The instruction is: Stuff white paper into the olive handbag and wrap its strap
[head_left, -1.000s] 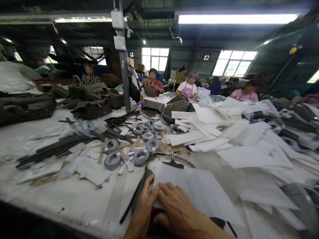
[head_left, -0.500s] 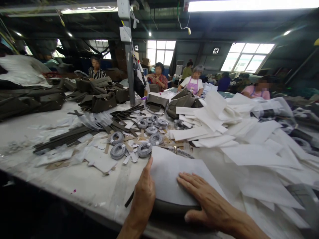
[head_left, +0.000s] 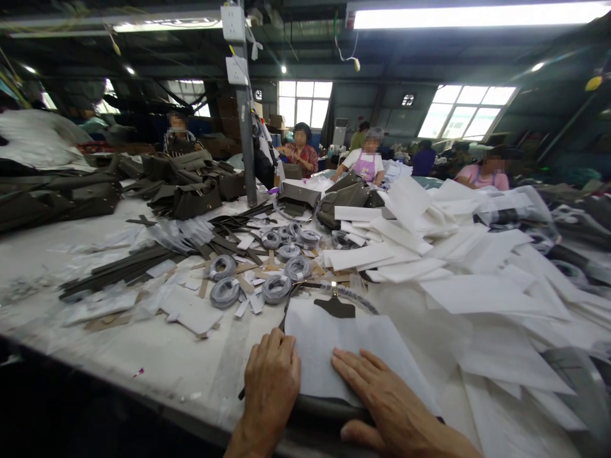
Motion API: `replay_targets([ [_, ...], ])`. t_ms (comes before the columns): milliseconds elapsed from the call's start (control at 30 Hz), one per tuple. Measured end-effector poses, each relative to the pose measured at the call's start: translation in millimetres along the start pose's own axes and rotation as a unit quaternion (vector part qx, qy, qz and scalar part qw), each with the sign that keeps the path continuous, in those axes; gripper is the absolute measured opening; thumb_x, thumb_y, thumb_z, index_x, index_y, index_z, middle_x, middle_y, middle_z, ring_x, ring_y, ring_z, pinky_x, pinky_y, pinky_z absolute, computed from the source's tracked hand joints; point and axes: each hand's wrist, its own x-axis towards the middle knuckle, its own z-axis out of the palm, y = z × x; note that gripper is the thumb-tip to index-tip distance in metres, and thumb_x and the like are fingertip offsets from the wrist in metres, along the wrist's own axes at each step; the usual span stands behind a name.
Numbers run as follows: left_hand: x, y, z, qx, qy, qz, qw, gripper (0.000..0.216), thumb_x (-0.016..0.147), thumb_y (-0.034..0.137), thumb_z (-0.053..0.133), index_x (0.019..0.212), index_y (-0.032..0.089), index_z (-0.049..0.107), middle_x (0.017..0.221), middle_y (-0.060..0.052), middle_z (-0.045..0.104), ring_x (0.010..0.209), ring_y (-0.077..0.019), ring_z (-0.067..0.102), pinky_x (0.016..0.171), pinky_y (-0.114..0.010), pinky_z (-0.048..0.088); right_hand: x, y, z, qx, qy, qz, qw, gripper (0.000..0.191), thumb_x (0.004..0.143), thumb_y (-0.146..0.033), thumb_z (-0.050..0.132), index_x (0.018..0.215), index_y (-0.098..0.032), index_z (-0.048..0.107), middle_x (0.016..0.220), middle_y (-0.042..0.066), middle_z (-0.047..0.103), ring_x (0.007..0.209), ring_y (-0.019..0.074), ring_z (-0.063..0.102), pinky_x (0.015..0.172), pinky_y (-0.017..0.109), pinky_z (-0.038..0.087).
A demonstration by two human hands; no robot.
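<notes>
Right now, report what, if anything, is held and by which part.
The right hand lies spread on the white sheet, not gripping it; the left hand, at its left edge, hides any grip.

The left hand (head_left: 271,372) and the right hand (head_left: 384,391) are bare, as are the 2 wrists (head_left: 252,425) and what shows of the forearms (head_left: 446,444), cut off by the bottom edge. The right hand has slim, tapering fingers (head_left: 351,369), a blunt, rounded thumb (head_left: 359,434) and a broad back. On the left hand, the knuckles (head_left: 278,343) make rounded bumps. Nails and finer markings are too soft to make out.
</notes>
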Motion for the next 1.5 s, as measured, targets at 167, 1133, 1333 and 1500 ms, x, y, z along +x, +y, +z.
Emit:
replay_targets([
  [167,-5,22,-5,-0.049,0.093,0.164,0.981,0.015,0.091,0.018,0.052,0.093,0.018,0.066,0.146,-0.011,0.051,0.139,-0.03,0.041,0.117,-0.054,0.028,0,-3,2,-0.016,-0.002,-0.008,1.0,0.076,0.089,-0.044,0.066,0.152,-0.016,0.036,0.156,0.014,0.033,0.144,0.0331,0.033,0.121,0.056,0.02],
  [1133,-36,14,45,-0.105,-0.067,0.268,0.955,0.031,0.083,0.031,0.076,0.102,0.023,0.053,0.091,0.004,0.065,0.077,-0.0203,0.059,0.068,-0.035,0.041,17,13,56,-0.05,0.145,0.001,0.988,0.014,0.092,-0.017,0.056,0.101,-0.022,0.067,0.103,0.004,0.069,0.097,0.024,0.062,0.088,0.036,0.045],
  [1333,-38,16,52,-0.084,0.004,0.286,0.955,0.021,0.093,0.039,0.062,0.088,0.021,0.052,0.079,0.003,0.06,0.071,-0.0198,0.054,0.064,-0.036,0.035,22,13,61,-0.086,0.134,0.007,0.987,0.009,0.091,-0.015,0.058,0.093,-0.02,0.066,0.097,0.004,0.066,0.093,0.0238,0.059,0.083,0.036,0.042],
  [1500,-40,17,58,-0.066,0.052,0.318,0.944,0.019,0.096,0.034,0.056,0.083,0.02,0.053,0.075,0.002,0.057,0.068,-0.0191,0.051,0.06,-0.036,0.033,22,14,70,-0.113,0.135,0.006,0.984,0.012,0.088,-0.014,0.059,0.094,-0.021,0.067,0.099,0.003,0.067,0.093,0.0248,0.059,0.082,0.037,0.042],
])
